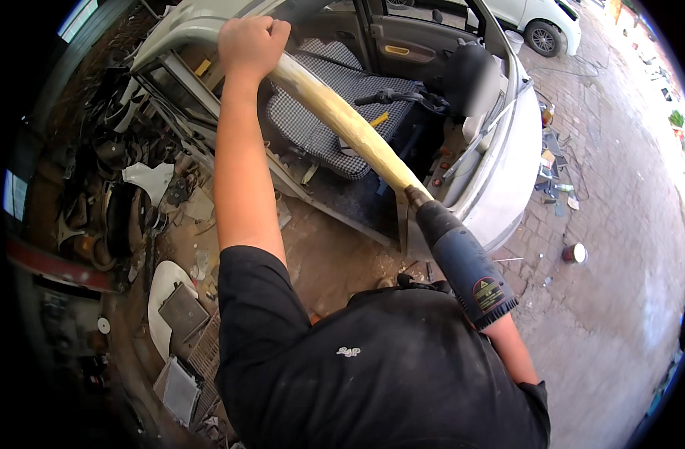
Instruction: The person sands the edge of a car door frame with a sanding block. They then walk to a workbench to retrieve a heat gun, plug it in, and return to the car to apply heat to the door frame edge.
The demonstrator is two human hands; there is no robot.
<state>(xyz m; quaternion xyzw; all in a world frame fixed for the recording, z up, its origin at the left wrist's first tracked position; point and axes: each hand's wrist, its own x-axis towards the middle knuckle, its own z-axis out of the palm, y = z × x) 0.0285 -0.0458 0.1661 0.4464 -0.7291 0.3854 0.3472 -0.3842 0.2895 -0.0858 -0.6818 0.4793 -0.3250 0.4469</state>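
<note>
In front of me is the windscreen pillar (342, 116) of a car, coated in a rough yellowish layer. At the pillar's upper end, by the roof edge (200, 31), my left hand (252, 46) is closed in a fist; what its fingers hold, if anything, is hidden. A dark heat gun (462, 254) points up along the pillar, its metal nozzle (416, 194) close to the lower end of the yellow coating. The gun's body covers my right hand; only the right wrist (499, 329) and forearm show behind it, holding the gun up.
Inside the doorless car are a checked seat (320, 105) and a steering column (391, 96). Car parts and scrap (181, 314) lie heaped at the left. A can (574, 254) stands on the paving to the right. A white car (537, 26) is parked beyond.
</note>
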